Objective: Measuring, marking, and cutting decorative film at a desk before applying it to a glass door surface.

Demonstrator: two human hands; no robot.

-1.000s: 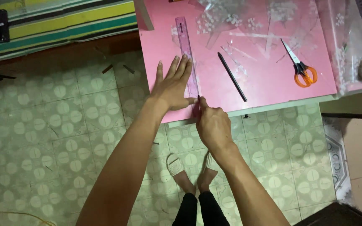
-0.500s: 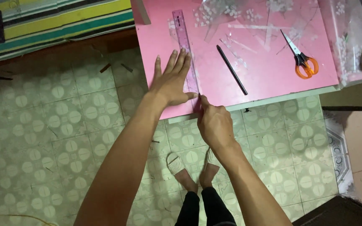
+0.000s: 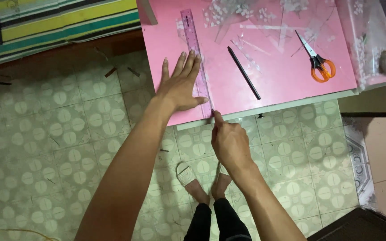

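Long translucent purple plastic ruler (image 3: 195, 58): lies flat on the pink rectangular surface (image 3: 273, 85), running from the far side to the near edge, near the surface's left side. Left hand (image 3: 182, 85): open, palm down, fingers spread, pressing the lower half of the ruler and the surface just left of it. Right hand (image 3: 230, 142): closed in a pinch at the near end of the ruler, at the surface's edge; it seems to grip a thin dark tool, though the object is too small to identify. Slim black pen or pencil (image 3: 244, 72): lies diagonally just right of the ruler, apart from both hands. Orange-handled scissors (image 3: 316, 63): further right, well apart from the hands. Clear plastic offcuts (image 3: 264, 22): scattered across the far part of the surface. Patterned green-and-cream tiled floor (image 3: 59, 147): below, with the person's feet in light sandals (image 3: 186, 173).
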